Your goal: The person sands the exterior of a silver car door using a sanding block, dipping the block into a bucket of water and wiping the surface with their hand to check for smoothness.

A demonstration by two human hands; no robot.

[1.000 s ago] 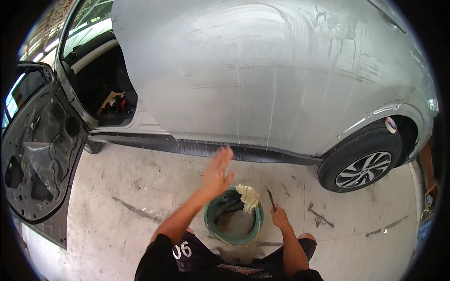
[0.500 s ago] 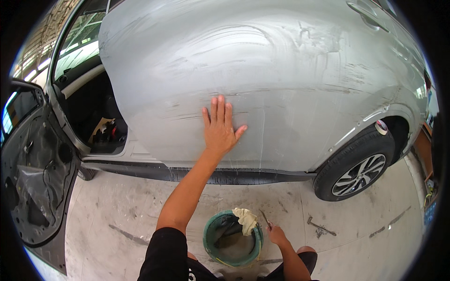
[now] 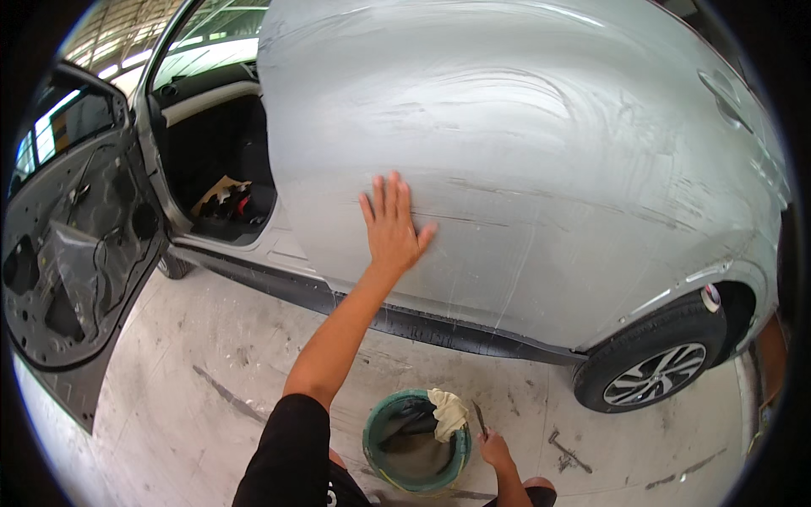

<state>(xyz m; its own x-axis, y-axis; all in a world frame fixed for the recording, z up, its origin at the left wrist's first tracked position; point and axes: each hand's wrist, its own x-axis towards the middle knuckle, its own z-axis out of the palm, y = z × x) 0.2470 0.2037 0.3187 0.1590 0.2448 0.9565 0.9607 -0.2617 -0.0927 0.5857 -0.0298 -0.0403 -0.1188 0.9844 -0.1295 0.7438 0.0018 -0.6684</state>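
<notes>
Left hand (image 3: 394,234) splayed, right hand (image 3: 495,449) curled

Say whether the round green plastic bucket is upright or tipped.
Upright: the bucket stands mouth up, with murky greyish liquid pooled inside.

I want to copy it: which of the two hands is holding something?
The right hand, beside the green bucket: it grips a thin tool, while the left hand, up at the silver car, is spread open and empty.

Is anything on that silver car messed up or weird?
Yes: dark streaks cross the silver panel beside the left hand, maybe scratches. The open door looks odd too: its inner frame shows, without a neat cover.
</notes>
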